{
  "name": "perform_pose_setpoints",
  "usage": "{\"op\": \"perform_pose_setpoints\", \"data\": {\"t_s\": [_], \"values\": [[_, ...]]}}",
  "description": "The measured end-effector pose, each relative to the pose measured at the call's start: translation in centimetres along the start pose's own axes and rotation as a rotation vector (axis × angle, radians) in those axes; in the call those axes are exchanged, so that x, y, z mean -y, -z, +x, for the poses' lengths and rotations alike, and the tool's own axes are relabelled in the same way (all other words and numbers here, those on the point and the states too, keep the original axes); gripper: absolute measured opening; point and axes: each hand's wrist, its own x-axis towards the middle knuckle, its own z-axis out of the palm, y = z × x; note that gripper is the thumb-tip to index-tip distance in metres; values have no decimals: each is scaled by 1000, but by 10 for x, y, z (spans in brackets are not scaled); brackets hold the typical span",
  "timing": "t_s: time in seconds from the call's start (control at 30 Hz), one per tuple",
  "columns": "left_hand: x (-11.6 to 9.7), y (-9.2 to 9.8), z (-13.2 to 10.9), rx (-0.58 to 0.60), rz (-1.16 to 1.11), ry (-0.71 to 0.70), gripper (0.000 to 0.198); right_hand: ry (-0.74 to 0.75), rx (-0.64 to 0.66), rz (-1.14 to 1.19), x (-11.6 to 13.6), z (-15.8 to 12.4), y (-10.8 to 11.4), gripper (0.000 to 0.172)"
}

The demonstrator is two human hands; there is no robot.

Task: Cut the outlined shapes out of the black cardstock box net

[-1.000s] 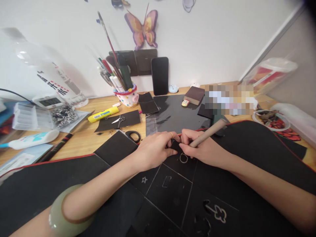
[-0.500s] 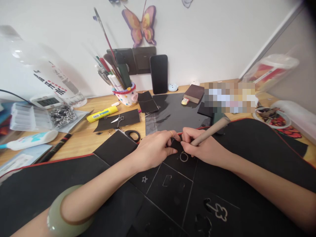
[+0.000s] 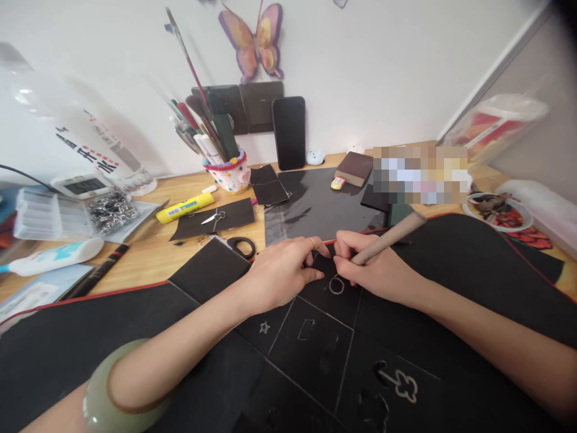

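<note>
A thick tan pen-like stick (image 3: 391, 238) leans up to the right in my right hand (image 3: 370, 261), its lower end just above a small pale ring outline (image 3: 336, 285) on the black paper (image 3: 322, 300). My left hand (image 3: 288, 264) rests on the paper beside the ring, thumb and forefinger apart, the other fingers partly hidden, pressing it down. Pale lines divide the sheet into panels. Nearer me are a star outline (image 3: 264, 328), a four-sided outline (image 3: 306, 329) and a flower outline (image 3: 406, 385). Dark cut-out-like shapes show beside the flower.
Scissors (image 3: 242, 247) lie partly under a black sheet (image 3: 210, 270) at left. Behind are a yellow glue stick (image 3: 184, 207), a pig-shaped brush pot (image 3: 228, 174), an upright phone (image 3: 289, 133) and an eraser (image 3: 338, 183). A large bottle (image 3: 90, 138) stands far left, a round tub (image 3: 498, 211) right.
My right hand and the stick have shifted very slightly to the right. My left hand stays in place on the paper. The whole view has tilted a little.
</note>
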Motion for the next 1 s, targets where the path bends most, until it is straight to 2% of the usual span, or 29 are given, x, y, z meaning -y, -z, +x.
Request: {"op": "perform_pose_setpoints", "data": {"t_s": [0.5, 0.67, 0.9, 1.0], "values": [[0, 1, 2, 9, 14, 1, 26, -37, -85, -99, 5, -1, -1, 28], [-5, 5, 3, 21, 111, -8, 23, -77, -107, -124, 11, 0, -1, 29], [-14, 13, -6, 33, 350, -15, 17, -94, 8, -121, 15, 3, 5, 23], [-17, 20, -8, 76, 354, -4, 15, -88, 73, -156, 18, 3, 10, 21]]}}
